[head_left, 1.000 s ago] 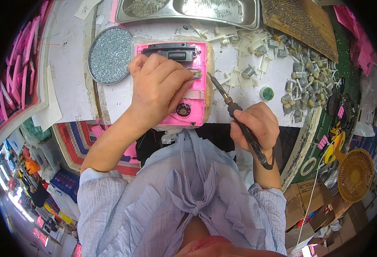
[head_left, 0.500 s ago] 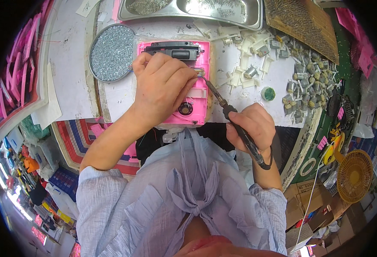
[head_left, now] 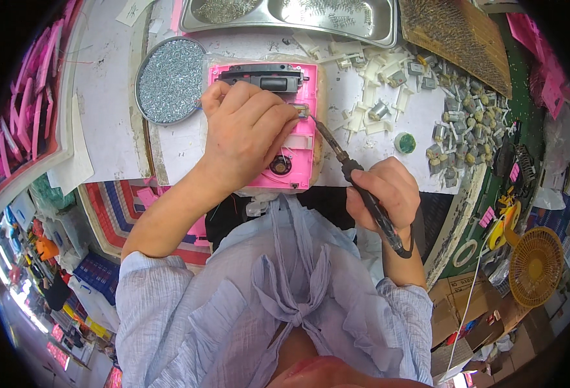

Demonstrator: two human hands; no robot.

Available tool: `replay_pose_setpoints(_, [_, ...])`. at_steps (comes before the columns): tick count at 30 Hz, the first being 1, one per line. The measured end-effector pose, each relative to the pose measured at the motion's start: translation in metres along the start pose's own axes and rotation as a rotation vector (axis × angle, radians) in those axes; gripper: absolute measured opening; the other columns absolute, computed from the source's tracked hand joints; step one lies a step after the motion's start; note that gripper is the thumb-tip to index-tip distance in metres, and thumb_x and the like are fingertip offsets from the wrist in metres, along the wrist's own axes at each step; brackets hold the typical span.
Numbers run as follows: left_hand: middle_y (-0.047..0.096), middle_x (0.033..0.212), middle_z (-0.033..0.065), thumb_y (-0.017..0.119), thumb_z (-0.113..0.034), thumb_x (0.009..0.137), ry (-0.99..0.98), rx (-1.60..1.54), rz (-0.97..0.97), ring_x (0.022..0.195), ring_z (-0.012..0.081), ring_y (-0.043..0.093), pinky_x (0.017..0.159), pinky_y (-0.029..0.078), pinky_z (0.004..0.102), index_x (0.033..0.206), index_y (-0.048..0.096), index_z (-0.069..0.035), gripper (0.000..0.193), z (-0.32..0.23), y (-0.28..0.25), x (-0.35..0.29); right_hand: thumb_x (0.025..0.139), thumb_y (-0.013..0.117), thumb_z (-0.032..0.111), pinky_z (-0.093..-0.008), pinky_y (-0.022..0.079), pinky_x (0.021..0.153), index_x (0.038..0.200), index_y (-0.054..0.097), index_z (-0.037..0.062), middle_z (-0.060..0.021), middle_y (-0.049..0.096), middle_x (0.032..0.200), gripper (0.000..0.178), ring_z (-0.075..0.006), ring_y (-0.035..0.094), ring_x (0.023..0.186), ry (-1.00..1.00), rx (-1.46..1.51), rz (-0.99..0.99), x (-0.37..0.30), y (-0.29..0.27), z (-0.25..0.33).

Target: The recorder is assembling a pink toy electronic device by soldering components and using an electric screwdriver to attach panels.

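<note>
A pink plastic housing (head_left: 306,161) lies in front of me with a black part (head_left: 275,83) across its far end and a small round black part (head_left: 280,164) near its close end. My left hand (head_left: 243,126) rests over the housing's left and middle, fingers curled and pressed together; whatever they pinch is hidden. Just right of those fingertips sits a small metal part (head_left: 302,111). My right hand (head_left: 388,194) is closed round the dark handle of a soldering iron (head_left: 370,202). The iron's tip points up and left, close to the metal part; I cannot tell whether it touches.
A round tin (head_left: 170,81) of small screws stands left of the housing. White plastic parts (head_left: 361,116), a small green-filled pot (head_left: 405,142) and many small motors (head_left: 453,129) lie to the right. At the back are a metal tray (head_left: 327,35) and a brown board (head_left: 456,42).
The soldering iron and my right hand have shifted slightly right, and its tip has drawn a little away from my left fingertips. My left hand stays almost in place.
</note>
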State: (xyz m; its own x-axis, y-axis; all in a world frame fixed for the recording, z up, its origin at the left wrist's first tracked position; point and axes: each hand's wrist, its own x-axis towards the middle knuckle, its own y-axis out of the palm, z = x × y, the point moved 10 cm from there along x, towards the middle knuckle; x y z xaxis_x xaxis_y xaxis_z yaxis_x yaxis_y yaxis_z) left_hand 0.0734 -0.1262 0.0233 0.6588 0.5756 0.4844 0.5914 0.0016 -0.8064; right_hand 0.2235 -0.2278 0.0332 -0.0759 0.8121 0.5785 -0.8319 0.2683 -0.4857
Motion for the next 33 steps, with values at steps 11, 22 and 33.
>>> replay_pose_setpoints(11, [0.066,0.086,-0.0012,0.080,-0.012,0.077,0.000,-0.006,-0.011,0.082,0.0204,0.059,0.083,0.034,0.0383,0.091,0.068,-0.013,0.019,0.000,-0.001,0.001,0.076,0.075,0.001,-0.0329,0.047,0.054,0.104,0.066,0.0015,-0.0095,0.063,0.070,0.030,-0.0240,0.057,0.056,0.030,-0.016,0.084,-0.001,0.010,0.000])
replay_pose_setpoints(22, [0.066,0.086,-0.0012,0.080,-0.012,0.077,-0.002,-0.008,0.006,0.083,0.0205,0.059,0.083,0.034,0.0388,0.092,0.068,-0.013,0.018,0.000,0.000,0.001,0.073,0.077,0.003,-0.0314,0.043,0.049,0.103,0.068,0.0026,-0.0055,0.058,0.065,0.031,-0.0221,0.054,0.052,0.009,0.004,-0.025,-0.003,0.000,-0.002])
replay_pose_setpoints(33, [0.065,0.087,-0.0013,0.080,-0.012,0.076,-0.004,0.001,0.005,0.083,0.0202,0.059,0.085,0.034,0.0396,0.092,0.068,-0.014,0.020,0.000,0.000,-0.001,0.075,0.076,0.001,-0.0311,0.042,0.049,0.103,0.067,0.0007,-0.0067,0.060,0.066,0.030,-0.0217,0.054,0.053,0.026,-0.007,-0.023,-0.002,-0.007,-0.002])
